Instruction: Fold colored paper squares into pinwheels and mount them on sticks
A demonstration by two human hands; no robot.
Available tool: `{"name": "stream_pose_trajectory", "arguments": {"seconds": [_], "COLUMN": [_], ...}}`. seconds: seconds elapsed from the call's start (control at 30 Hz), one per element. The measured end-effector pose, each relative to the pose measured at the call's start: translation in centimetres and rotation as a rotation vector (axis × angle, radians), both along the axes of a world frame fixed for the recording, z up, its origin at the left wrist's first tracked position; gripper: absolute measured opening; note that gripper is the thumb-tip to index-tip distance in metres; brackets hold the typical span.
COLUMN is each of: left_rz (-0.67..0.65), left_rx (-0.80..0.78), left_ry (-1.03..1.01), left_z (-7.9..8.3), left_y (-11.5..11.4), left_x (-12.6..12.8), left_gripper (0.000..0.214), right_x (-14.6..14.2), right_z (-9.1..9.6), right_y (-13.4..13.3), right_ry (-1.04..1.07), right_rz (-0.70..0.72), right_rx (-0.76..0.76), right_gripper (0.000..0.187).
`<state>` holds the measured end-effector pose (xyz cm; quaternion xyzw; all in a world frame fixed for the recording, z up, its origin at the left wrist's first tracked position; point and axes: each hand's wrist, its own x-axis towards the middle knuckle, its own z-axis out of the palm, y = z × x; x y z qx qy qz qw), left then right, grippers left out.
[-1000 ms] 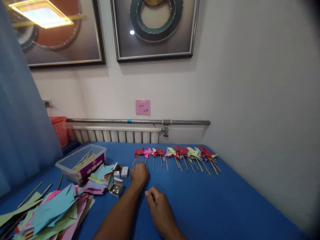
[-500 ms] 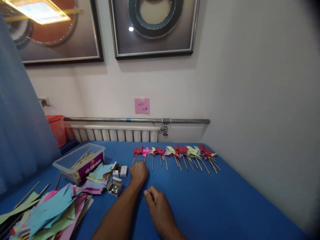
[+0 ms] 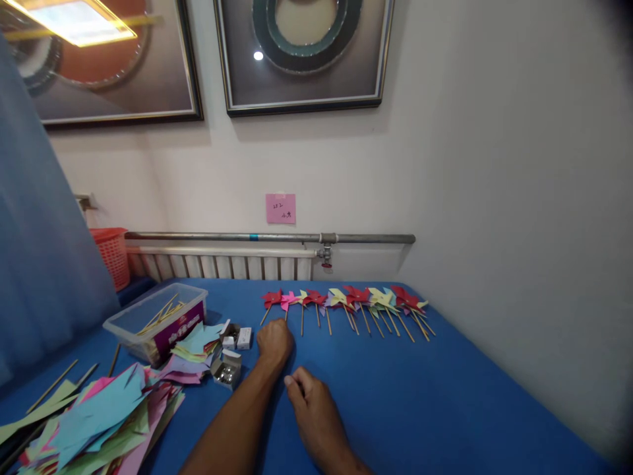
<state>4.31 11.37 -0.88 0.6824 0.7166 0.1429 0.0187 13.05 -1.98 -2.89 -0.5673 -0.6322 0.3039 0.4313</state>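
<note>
My left hand (image 3: pixel 275 340) rests on the blue table as a closed fist, just in front of the row of pinwheels. The stick of the pink pinwheel (image 3: pixel 289 301) reaches down to its knuckles. Closer to me, my right hand (image 3: pixel 316 404) lies with its fingers curled in and the thumb against them; nothing shows in it. Paper pinwheels on thin wooden sticks lie side by side, among them a red pinwheel (image 3: pixel 271 299) at the left end and a yellow pinwheel (image 3: pixel 382 299) farther right. Left of my left hand stand two small open boxes, a pin box (image 3: pixel 227 371) holding shiny metal pieces and another box (image 3: pixel 236 335).
A clear plastic tub (image 3: pixel 119 324) with wooden sticks (image 3: pixel 161 316) stands at the left. Before it lie piles of cut coloured paper (image 3: pixel 99 412) and smaller sheets (image 3: pixel 198 338). A red basket (image 3: pixel 115 260), a blue curtain (image 3: pixel 47 218) and a pipe (image 3: pixel 222 237) border the table.
</note>
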Motion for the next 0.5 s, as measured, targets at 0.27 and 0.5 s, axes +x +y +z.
{"name": "stream_pose_trajectory", "arguments": {"seconds": [0.27, 0.5], "left_rz": [-0.027, -0.042], "left_rx": [0.000, 0.000], "left_ry": [0.004, 0.008], "left_z": [0.09, 0.23], "left_y": [-0.24, -0.43], "left_x": [0.25, 0.25], "left_gripper": [0.040, 0.039], "right_x": [0.02, -0.03], "right_z": [0.19, 0.37], "right_y": [-0.07, -0.26], "right_ry": [-0.042, -0.024], "right_rz": [-0.006, 0.000], "right_rx": [-0.021, -0.018], "right_gripper": [0.032, 0.030]}}
